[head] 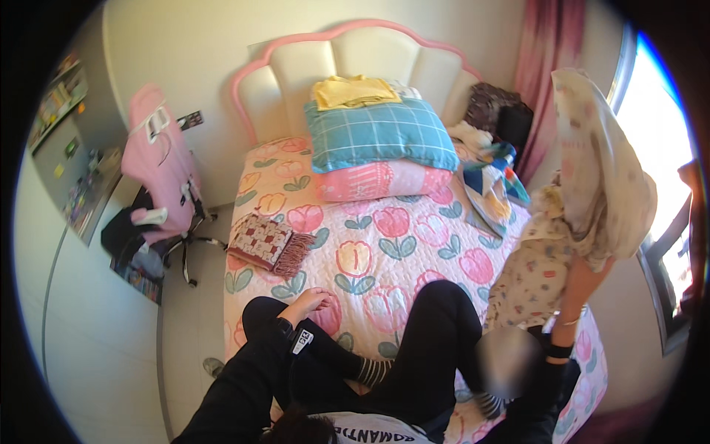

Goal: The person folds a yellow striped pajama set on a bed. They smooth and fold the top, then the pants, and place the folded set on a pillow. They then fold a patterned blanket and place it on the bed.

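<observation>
My right hand [594, 272] is raised at the right side of the bed and grips a beige printed cloth [602, 166], likely a garment. The cloth bunches above the hand, and part of it hangs down toward the mattress beside my right knee. Its folds cover most of my fingers. Over my left knee rests my left hand [313, 302], holding nothing, its fingers loosely bent. Ahead of it lies a folded brown-and-cream knitted scarf [260, 241] with a fringe, on the tulip-print quilted bedspread [355, 261].
A teal checked pillow [383, 133] is stacked on a pink folded quilt [383, 182], with folded yellow cloth [355, 93] on top. Crumpled multicoloured fabric [488, 183] and a dark bag [493, 105] are at the right. A pink chair [161, 166] stands left of the bed; a window [654, 127] is at right.
</observation>
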`<state>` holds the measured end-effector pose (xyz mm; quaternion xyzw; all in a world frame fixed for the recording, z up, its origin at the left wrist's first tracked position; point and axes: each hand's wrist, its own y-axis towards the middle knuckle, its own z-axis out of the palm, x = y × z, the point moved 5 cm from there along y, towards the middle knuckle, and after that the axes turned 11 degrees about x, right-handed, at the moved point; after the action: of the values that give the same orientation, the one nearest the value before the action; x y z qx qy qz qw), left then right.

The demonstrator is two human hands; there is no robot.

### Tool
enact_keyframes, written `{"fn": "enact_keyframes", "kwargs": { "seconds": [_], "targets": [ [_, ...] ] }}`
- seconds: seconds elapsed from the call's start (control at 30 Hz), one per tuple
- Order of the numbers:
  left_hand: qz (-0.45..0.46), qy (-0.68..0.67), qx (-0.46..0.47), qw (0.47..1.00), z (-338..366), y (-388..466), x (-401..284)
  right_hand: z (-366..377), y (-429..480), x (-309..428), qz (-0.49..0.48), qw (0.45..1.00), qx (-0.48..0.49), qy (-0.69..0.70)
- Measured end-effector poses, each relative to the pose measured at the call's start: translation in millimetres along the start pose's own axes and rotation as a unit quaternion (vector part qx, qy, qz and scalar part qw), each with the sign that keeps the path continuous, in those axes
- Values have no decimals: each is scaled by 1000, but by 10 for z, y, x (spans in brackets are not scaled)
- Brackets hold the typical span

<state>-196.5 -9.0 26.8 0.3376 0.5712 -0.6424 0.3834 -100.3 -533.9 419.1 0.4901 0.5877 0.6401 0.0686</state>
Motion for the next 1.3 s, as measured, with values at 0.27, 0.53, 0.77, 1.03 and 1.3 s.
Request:
{"fn": "enact_keyframes", "kwargs": {
  "seconds": [0.27,0.53,0.77,1.03,1.3],
  "targets": [
    [85,2,-36,996,82,-135,-68,1635,-677,99,81,953,189,221],
    [30,-20,-36,999,410,-474,-233,1979,-2437,205,76,774,597,196],
    [-2,243,-85,966,427,-414,-366,1591,-3552,292,78,481,846,217],
    [-44,145,-137,979,360,-446,-368,1550,-2845,18,-240,677,681,-142],
    [158,-240,-1,958,120,-901,-1040,1747,-2044,-568,-186,807,545,-128]
  ]
}}
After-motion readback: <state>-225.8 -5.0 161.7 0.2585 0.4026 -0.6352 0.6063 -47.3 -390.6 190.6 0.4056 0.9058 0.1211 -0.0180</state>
